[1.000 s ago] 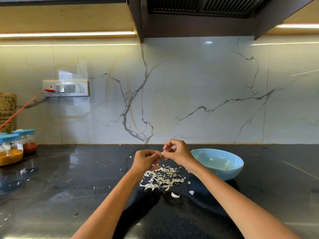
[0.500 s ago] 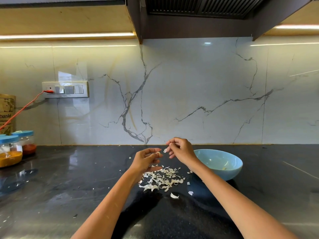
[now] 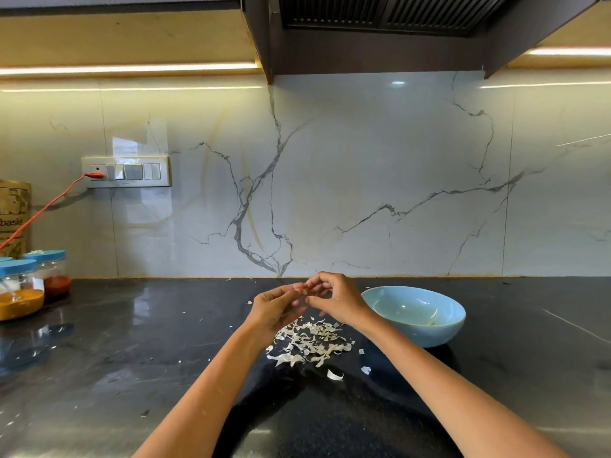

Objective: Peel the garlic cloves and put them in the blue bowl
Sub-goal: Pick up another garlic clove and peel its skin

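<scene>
Head view: both hands (image 3: 307, 300) on garlic clove (image 3: 304, 291)

The right hand (image 3: 334, 297) has closed back in on the left hand (image 3: 274, 307) — fingertips meeting again around the garlic clove (image 3: 305, 291)

Worktop layout, hands meeting over the peelings

On the counter (image 3: 139, 342), the heap of peels (image 3: 309, 340) lies left of the bowl (image 3: 418, 317). Above the heap, the left hand (image 3: 276, 307) and right hand (image 3: 334, 297) meet, a garlic clove (image 3: 304, 291) between their fingertips. 2 jars (image 3: 23, 289) stand far left, below the switch panel (image 3: 127, 171).
</scene>
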